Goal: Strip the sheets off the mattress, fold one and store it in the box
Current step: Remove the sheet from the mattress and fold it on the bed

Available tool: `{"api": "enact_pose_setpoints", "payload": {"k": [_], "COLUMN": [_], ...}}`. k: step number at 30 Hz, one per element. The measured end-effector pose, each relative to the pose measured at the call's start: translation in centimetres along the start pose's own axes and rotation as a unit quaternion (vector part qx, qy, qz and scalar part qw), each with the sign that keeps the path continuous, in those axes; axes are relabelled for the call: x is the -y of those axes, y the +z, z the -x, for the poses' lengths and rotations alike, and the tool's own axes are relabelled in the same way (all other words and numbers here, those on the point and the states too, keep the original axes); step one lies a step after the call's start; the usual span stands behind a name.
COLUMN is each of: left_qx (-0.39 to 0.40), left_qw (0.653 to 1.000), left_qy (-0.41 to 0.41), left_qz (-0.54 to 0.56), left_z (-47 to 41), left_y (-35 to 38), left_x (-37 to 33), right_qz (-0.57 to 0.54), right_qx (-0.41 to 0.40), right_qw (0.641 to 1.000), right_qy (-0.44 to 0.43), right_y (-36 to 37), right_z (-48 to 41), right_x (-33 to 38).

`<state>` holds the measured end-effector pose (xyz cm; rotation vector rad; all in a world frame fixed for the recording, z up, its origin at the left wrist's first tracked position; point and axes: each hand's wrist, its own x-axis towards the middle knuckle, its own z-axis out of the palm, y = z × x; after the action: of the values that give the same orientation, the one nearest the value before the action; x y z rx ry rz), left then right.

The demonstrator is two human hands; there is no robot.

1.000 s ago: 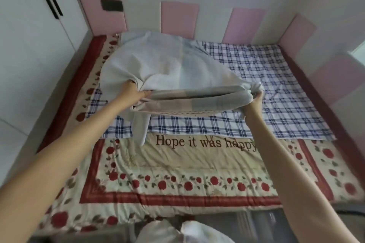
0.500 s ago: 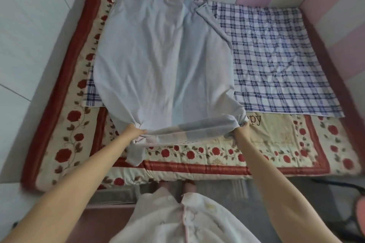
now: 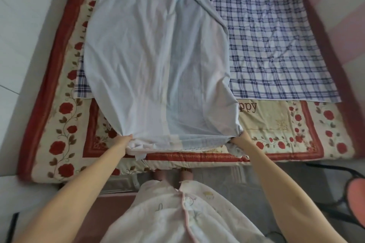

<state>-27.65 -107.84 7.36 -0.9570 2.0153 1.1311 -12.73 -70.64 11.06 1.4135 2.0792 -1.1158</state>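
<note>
While both hands, left hand (image 3: 123, 141) and right hand (image 3: 238, 139), pinch its near corners, pale blue sheet (image 3: 158, 61) lies doubled, lightly creased.

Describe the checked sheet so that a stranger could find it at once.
Start at the rose-patterned mattress. The checked sheet lies flat on its far half. Unlike the plain pale sheet overlapping it, it has dark blue crossing lines.

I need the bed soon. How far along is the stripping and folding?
Done: the pale sheet looks pulled loose, spread over the mattress. In hand: the left hand and right hand grip its near corners. Left: the plaid sheet lies on the mattress unstripped, folding is unfinished, and no box is in view.
</note>
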Motion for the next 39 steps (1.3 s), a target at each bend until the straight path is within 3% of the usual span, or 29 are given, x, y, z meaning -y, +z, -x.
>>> {"api": "enact_pose_setpoints", "payload": {"k": [3,7,11,15,18,20,24,27,30,33,39], "left_qx": [-0.018,-0.053,-0.053,-0.06,-0.071,-0.099,-0.149,-0.196,-0.233,-0.183,-0.059], "left_qw": [0.998,0.995,0.998,0.998,0.997,0.994,0.987,0.978,0.954,0.944,0.933], "left_qy": [0.054,0.079,0.03,-0.003,-0.035,-0.052,-0.051,-0.045,-0.073,-0.064,0.052], "left_qz": [0.034,0.041,0.005,-0.004,-0.002,0.005,-0.017,-0.05,-0.174,-0.269,-0.35], "left_z": [0.9,1.9,2.0,1.8,1.1,1.4,2.6,3.1,3.7,4.4,4.4], "left_y": [0.8,0.6,1.4,2.2,1.9,1.8,2.5,2.9,3.6,5.3,10.5], "left_x": [-1.2,-1.3,1.6,4.1,6.5,8.1,10.5,11.4,11.9,11.5,10.7], "right_qz": [-0.024,0.067,0.096,-0.024,-0.036,0.091,0.195,0.317,0.418,0.464,0.55], "right_qx": [-0.049,-0.057,-0.007,0.098,0.068,0.028,-0.034,-0.021,0.05,0.109,0.18], "right_qw": [0.998,0.995,0.995,0.981,0.972,0.986,0.98,0.948,0.907,0.878,0.81], "right_qy": [-0.019,-0.055,0.041,0.168,0.22,0.138,0.031,-0.027,0.027,0.053,0.098], "right_y": [-0.6,-1.7,-1.5,0.4,1.9,2.5,2.6,1.9,0.8,-0.4,-1.5], "right_z": [-0.2,0.0,-0.9,-4.4,-4.9,-4.1,-4.1,-4.2,-4.2,-4.0,-1.9], "right_x": [0.4,-0.3,-2.7,-6.1,-7.8,-8.8,-10.1,-11.0,-13.5,-15.4,-18.8]}}
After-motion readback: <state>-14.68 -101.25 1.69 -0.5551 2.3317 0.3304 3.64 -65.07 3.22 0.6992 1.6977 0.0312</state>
